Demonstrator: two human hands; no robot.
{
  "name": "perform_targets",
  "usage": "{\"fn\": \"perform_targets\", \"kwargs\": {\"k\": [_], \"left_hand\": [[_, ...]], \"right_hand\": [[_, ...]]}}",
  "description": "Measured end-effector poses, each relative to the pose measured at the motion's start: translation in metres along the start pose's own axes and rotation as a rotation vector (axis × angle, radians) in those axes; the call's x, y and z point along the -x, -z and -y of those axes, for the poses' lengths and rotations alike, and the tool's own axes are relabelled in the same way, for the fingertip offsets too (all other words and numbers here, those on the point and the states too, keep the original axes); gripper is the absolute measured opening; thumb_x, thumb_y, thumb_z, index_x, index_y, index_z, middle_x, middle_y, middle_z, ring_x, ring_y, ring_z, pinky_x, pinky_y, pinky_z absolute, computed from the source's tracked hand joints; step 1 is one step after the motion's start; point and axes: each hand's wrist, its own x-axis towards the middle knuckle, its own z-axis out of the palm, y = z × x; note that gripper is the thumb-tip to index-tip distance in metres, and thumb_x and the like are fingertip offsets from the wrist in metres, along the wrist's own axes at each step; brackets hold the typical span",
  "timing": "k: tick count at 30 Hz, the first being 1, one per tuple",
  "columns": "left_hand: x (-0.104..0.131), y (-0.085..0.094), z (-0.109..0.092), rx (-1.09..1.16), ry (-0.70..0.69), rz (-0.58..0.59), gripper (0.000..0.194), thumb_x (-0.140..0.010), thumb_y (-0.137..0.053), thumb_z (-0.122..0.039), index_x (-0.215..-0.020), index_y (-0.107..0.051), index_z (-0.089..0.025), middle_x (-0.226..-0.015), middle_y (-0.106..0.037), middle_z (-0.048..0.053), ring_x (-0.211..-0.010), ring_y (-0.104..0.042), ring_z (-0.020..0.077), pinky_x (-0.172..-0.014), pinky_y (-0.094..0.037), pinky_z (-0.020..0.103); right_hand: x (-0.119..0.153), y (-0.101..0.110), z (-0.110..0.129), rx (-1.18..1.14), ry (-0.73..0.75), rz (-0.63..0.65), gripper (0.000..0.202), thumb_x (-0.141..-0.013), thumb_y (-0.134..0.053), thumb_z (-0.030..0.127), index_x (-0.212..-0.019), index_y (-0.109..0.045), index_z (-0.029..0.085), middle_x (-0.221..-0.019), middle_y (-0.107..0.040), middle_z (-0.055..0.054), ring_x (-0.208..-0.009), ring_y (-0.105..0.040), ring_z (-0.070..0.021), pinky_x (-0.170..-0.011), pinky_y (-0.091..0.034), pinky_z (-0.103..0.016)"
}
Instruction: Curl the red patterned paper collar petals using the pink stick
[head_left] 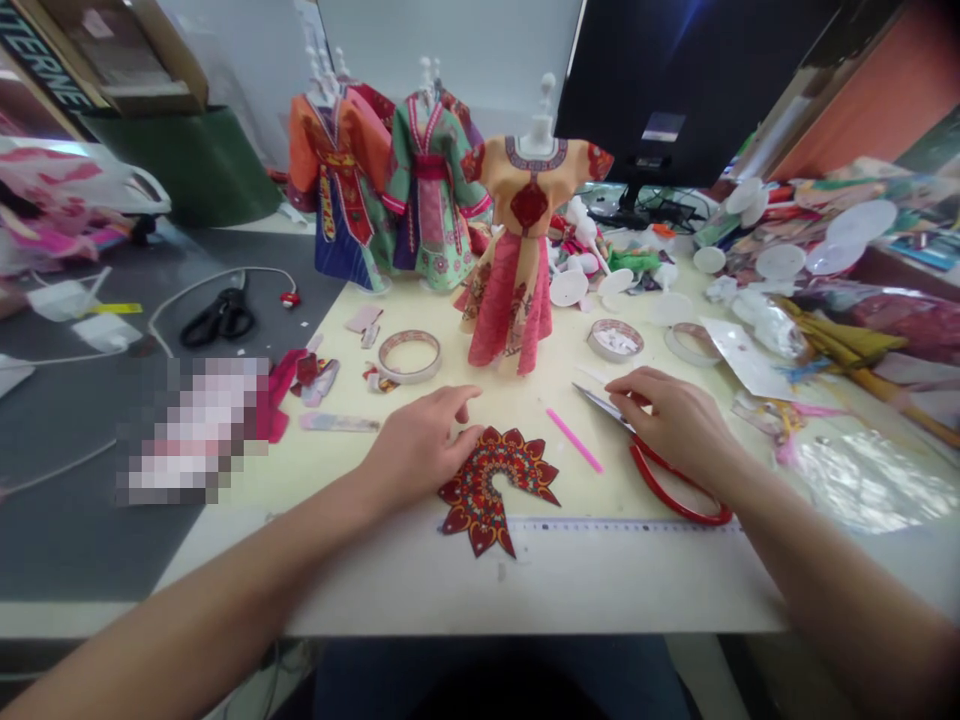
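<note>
A dark red, patterned doll collar [480, 480] with a pointed edge and an open slit lies flat on the table. My left hand [427, 440] rests at its upper left, thumb by the edge, thumb and index finger apart. Over the red-handled scissors [660, 485] hovers my right hand [675, 415], fingers curled with a gap between thumb and index; I see nothing held. The blades point up and left. Between the hands lies a pink stick [574, 440]. Beyond them stands a small white mannequin wearing a cream top and pink skirt [529, 210].
Two more mannequins in orange [337, 150] and green robes [431, 190] stand behind. Tape rolls [409, 374] [615, 355] lie mid-table, black scissors [217, 318] at left. A ruler [600, 525] runs along the front. Fabric and white stands [780, 262] crowd the right.
</note>
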Motion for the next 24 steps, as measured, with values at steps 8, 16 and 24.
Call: {"fn": "perform_targets", "kwargs": {"k": [8, 16, 24], "left_hand": [[-0.004, 0.002, 0.005, 0.229, 0.063, -0.120, 0.025, -0.083, -0.051, -0.028, -0.104, -0.060, -0.020, -0.072, -0.060, -0.002, -0.056, -0.050, 0.0083, -0.055, -0.042, 0.021], [-0.006, 0.005, 0.003, 0.316, 0.128, -0.109, 0.024, -0.081, -0.054, -0.028, -0.099, -0.063, -0.017, -0.071, -0.064, 0.000, -0.058, -0.055, 0.0096, -0.056, -0.045, 0.022], [-0.006, 0.002, 0.005, 0.337, 0.128, -0.122, 0.022, -0.081, -0.054, -0.028, -0.098, -0.064, -0.017, -0.070, -0.064, 0.000, -0.058, -0.056, 0.0095, -0.056, -0.046, 0.020]], "right_hand": [[-0.025, -0.023, -0.006, -0.167, -0.104, 0.080, 0.023, -0.081, -0.050, 0.036, -0.089, -0.068, 0.024, -0.097, -0.068, -0.003, -0.084, -0.061, -0.0222, -0.072, -0.045, -0.035], [-0.029, -0.032, -0.014, -0.288, -0.114, 0.089, 0.024, -0.079, -0.050, 0.039, -0.080, -0.066, 0.022, -0.082, -0.069, -0.001, -0.071, -0.061, -0.0170, -0.062, -0.044, -0.028], [-0.031, -0.033, -0.016, -0.247, -0.127, -0.010, 0.019, -0.081, -0.044, 0.033, -0.069, -0.051, 0.020, -0.062, -0.057, 0.000, -0.058, -0.048, -0.0138, -0.053, -0.034, -0.026]]}}
